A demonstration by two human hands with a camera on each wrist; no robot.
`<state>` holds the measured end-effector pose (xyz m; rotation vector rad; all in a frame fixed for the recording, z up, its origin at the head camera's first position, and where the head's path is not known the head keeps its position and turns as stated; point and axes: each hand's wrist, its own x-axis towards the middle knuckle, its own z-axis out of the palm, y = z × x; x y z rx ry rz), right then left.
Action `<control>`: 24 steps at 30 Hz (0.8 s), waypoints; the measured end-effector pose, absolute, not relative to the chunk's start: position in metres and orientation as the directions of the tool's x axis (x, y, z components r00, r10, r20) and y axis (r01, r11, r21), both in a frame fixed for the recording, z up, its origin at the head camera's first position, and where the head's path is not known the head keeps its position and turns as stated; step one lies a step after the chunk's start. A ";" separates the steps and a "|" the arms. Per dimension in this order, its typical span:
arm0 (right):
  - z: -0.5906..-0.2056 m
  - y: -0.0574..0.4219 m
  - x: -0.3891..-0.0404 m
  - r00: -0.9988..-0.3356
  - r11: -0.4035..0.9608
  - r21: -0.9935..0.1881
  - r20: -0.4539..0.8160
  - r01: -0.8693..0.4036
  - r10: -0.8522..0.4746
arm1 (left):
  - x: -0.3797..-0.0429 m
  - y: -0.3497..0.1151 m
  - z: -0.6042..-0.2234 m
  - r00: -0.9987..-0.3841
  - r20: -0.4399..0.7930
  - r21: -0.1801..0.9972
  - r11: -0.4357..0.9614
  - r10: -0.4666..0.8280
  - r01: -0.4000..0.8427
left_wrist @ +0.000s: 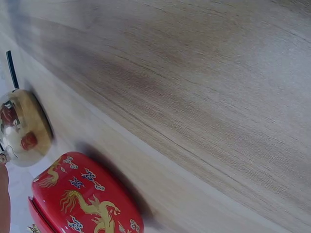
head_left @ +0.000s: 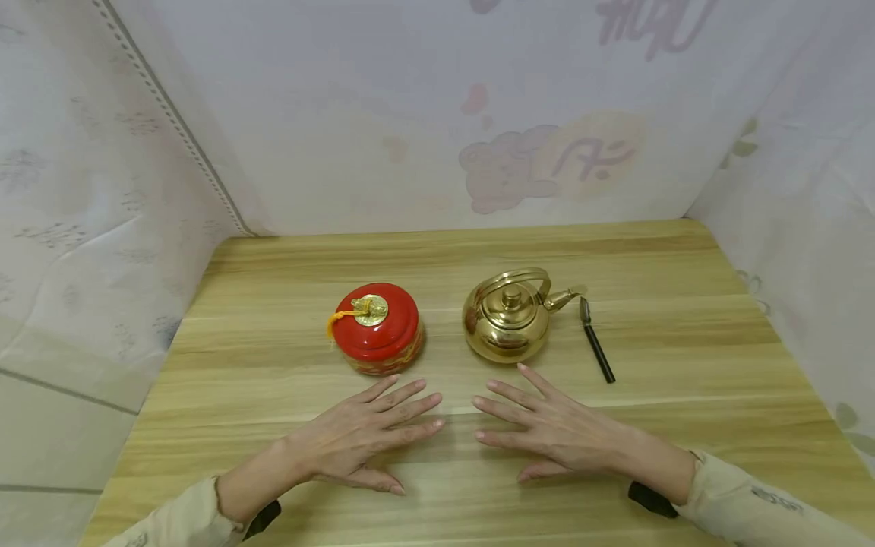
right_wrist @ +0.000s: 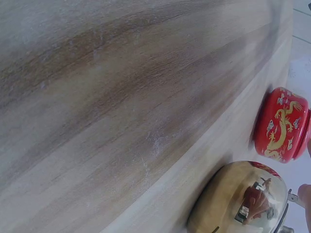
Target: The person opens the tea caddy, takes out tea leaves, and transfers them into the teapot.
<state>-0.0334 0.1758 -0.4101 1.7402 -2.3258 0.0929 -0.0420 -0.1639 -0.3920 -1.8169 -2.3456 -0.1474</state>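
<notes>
My left hand is spread, palm down, with its fingertips just in front of a red lidded jar. A gold coin-shaped ornament and a yellow tassel lie on the jar's lid; gold dragons decorate its side in the left wrist view. Opposite, my right hand also has its fingers fanned out and holds nothing. Its fingertips are close to a shiny brass teapot, whose arched handle stands up and whose spout points right. Beside the spout lies a small black-handled tool with a metal tip.
The wood-grain table is enclosed by pale printed cloth at the back and both sides. Dark wrist straps show under the sleeves.
</notes>
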 end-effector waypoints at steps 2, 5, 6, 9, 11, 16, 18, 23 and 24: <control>-0.410 0.176 -0.034 -0.266 0.291 0.088 0.221 -0.953 -0.938 | -0.043 -0.163 -0.392 -0.243 0.198 -0.023 0.252 0.950 0.967; -0.411 0.176 -0.034 -0.269 0.292 0.080 0.217 -0.953 -0.938 | -0.043 -0.162 -0.392 -0.244 0.204 -0.015 0.252 0.948 0.968; -0.412 0.176 -0.034 -0.271 0.293 0.077 0.217 -0.953 -0.938 | -0.043 -0.162 -0.392 -0.247 0.207 -0.013 0.255 0.947 0.967; -0.413 0.174 -0.033 -0.278 0.297 0.051 0.235 -0.953 -0.931 | -0.041 -0.161 -0.392 -0.280 0.212 -0.001 0.286 0.936 0.958; -0.413 0.174 -0.033 -0.294 0.307 0.011 0.260 -0.952 -0.920 | -0.039 -0.157 -0.394 -0.324 0.244 0.025 0.328 0.914 0.944; -0.418 0.168 -0.036 -0.409 0.348 -0.215 0.420 -0.912 -0.810 | -0.032 -0.141 -0.400 -0.537 0.381 0.287 0.456 0.753 0.843; -0.420 0.168 -0.037 -0.510 0.372 -0.355 0.497 -0.858 -0.702 | -0.032 -0.127 -0.404 -0.642 0.410 0.465 0.457 0.647 0.758; -0.424 0.179 -0.043 -0.888 0.323 -0.831 0.389 -0.454 -0.246 | -0.039 -0.082 -0.415 -0.865 0.348 0.847 0.273 0.362 0.455; -0.424 0.182 -0.047 -0.941 0.258 -0.906 0.309 -0.336 -0.140 | -0.041 -0.073 -0.417 -0.900 0.313 0.895 0.224 0.304 0.387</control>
